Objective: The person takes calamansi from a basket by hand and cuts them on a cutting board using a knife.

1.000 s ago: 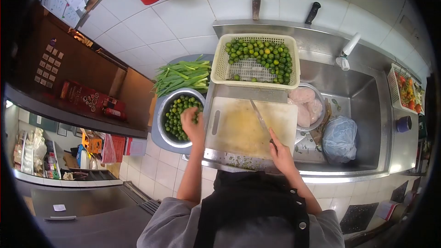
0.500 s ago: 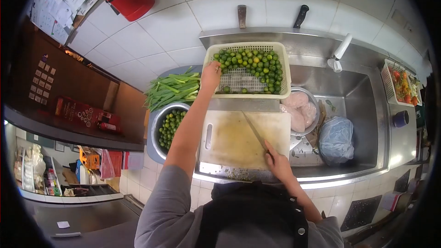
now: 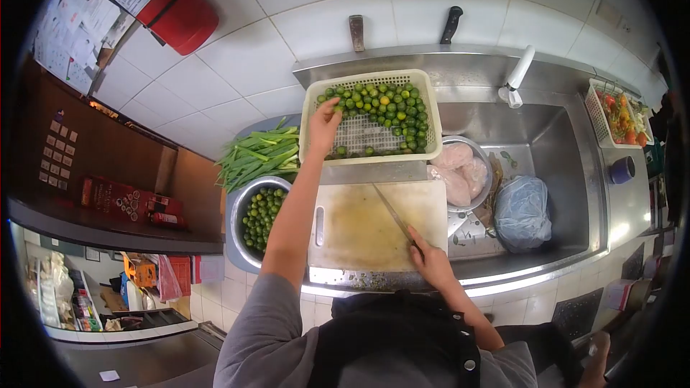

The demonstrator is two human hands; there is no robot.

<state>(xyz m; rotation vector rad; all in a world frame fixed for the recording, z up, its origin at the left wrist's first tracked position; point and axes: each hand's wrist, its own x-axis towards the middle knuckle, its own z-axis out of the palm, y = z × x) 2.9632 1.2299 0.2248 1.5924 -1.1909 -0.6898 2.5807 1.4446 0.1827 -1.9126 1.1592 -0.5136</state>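
Note:
My left hand point(image 3: 325, 126) is inside the left part of a cream plastic basket point(image 3: 435, 126), fingers curled at the small green citrus fruits point(image 3: 392, 104); what the fingertips hold is too small to make out. My right hand point(image 3: 431, 261) grips a knife point(image 3: 392, 213) by its dark handle, the blade slanting up and left over a stained white cutting board point(image 3: 359, 233). A metal bowl point(image 3: 236, 217) of similar green fruits stands left of the board, beside my left forearm.
Green leafy stalks point(image 3: 259, 154) lie behind the bowl. Raw pale meat point(image 3: 460, 169) fills another bowl by the sink point(image 3: 568, 165), which holds a tied plastic bag point(image 3: 523, 212). A faucet point(image 3: 516, 79) and vegetable basket point(image 3: 600, 118) stand right. Part of another person's hand point(image 3: 596, 359) shows lower right.
The view has shifted slightly. My left hand has moved a little further into the basket among the fruits. Another person's hand and dark clothing have come into view at lower right.

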